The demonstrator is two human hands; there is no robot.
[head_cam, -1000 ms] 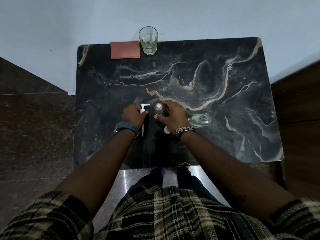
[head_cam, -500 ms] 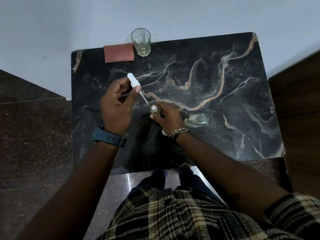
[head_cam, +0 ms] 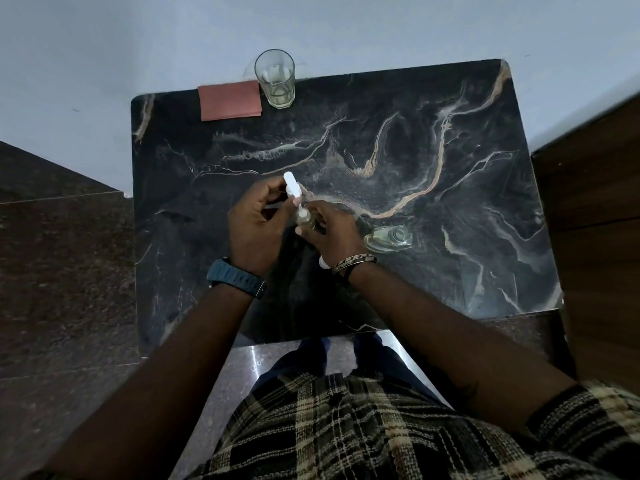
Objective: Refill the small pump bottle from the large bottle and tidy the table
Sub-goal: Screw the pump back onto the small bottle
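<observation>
Refilling looks finished or nearly so, judging by how things lie: the pump head (head_cam: 291, 187) is at the mouth of the small bottle (head_cam: 305, 219) at the centre of the frame, its white collar meeting the neck, so the step in hand appears to be putting the pump into place. Left hand (head_cam: 254, 225) pinches the pump head between thumb and fingertips, palm turned inward, wrist raised above the bench (head_cam: 450, 237). Right hand (head_cam: 330, 230) curls round the small bottle from the right side, its grip closed on the body to steady it. Whether the bottle stands on the bench or is lifted slightly I cannot tell. Just right of that hand lies the large bottle (head_cam: 388, 239), on its side and seemingly uncapped; a small white piece (head_cam: 324, 262) shows at the right wrist, possibly its cap. Remaining, I judge: seat the pump fully, cap the large bottle, and tidy up. A glass (head_cam: 275, 79) and a reddish cloth (head_cam: 230, 100) sit at the upper left of the bench.
</observation>
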